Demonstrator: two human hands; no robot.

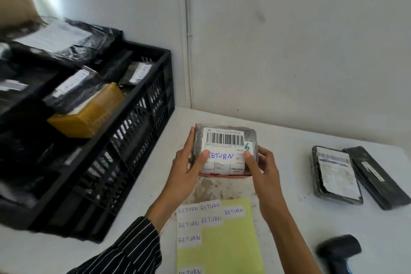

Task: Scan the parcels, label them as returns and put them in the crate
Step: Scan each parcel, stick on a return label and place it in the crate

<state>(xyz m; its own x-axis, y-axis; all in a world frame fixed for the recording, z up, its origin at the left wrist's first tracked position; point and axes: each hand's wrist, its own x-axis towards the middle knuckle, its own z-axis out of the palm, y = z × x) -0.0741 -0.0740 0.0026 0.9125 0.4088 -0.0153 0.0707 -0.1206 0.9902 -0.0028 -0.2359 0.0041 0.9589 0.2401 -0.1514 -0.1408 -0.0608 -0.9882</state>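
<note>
The parcel (224, 151), wrapped in dark plastic, is held between both hands over the middle of the white tabletop (289, 153), its labelled face tilted up toward the camera. I cannot tell whether its lower edge rests on the tabletop. Its white shipping label carries a barcode (224, 139) along the top. Below that is a sticker (220, 156) with "RETURN" handwritten in blue. A green "6" (247, 147) sits at the label's right edge. The small print is too blurred to read.

The left hand (189, 169), reaching out of a striped sleeve (133, 249), has its grip clamped on the parcel's left side, thumb pressing the sticker's first letter. The right hand (262, 169) has its grip clamped on the right side, thumb on the label's right edge and fingers curled behind.

Just in front of the person lies a yellow-green sheet (231, 247) with seven white "RETURN" stickers. The black crate (133, 140) stands at the left, holding dark parcels and a yellow-brown one (89, 113). Two more dark parcels (335, 176) (375, 178) lie side by side at the right. A black scanner (338, 251) is at the lower right.
</note>
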